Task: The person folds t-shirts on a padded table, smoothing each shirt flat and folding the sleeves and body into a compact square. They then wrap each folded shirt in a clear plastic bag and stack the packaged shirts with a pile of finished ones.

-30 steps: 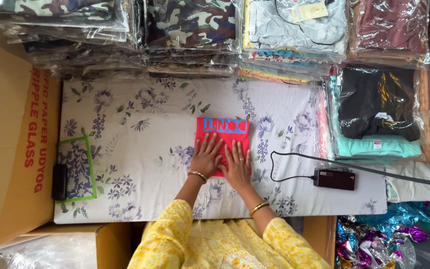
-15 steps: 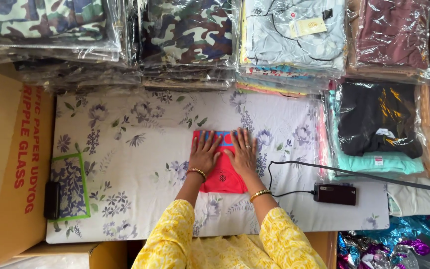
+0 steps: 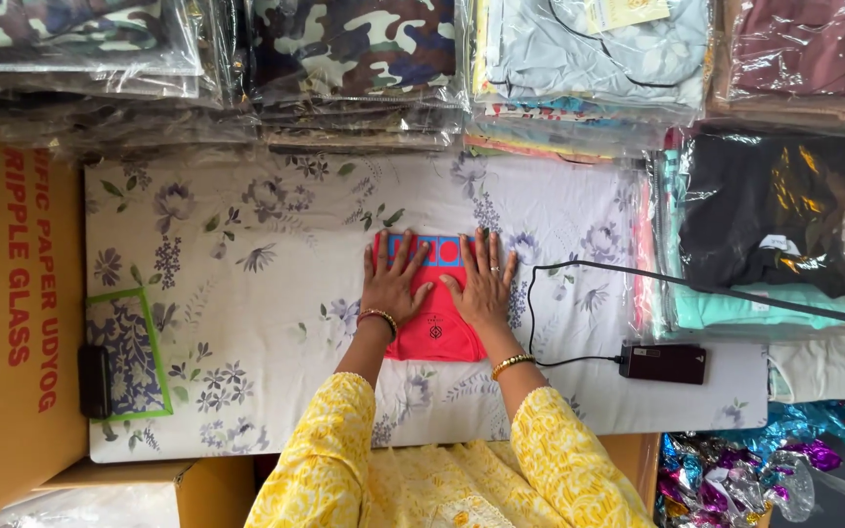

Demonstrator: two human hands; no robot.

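Observation:
A small red garment (image 3: pixel 434 332) with a blue printed band lies flat on the floral sheet-covered table (image 3: pixel 246 284). My left hand (image 3: pixel 393 282) presses flat on its left part, fingers spread. Beside it, my right hand (image 3: pixel 481 284) lies flat on the right part, fingers apart, a ring on one finger. Both wrists wear bangles. My yellow patterned sleeves (image 3: pixel 550 460) reach in from the bottom.
Plastic-wrapped folded clothes (image 3: pixel 354 49) are stacked along the far edge and at the right (image 3: pixel 765 215). A black adapter (image 3: pixel 662 363) with a cable lies right of my hands. A cardboard box (image 3: pixel 12 313) stands at left, a green tape square (image 3: pixel 129 352) and black device (image 3: pixel 94 381) nearby.
Both hands slid forward over the red garment toward its far edge, covering more of the blue band. The garment stays in place on the sheet.

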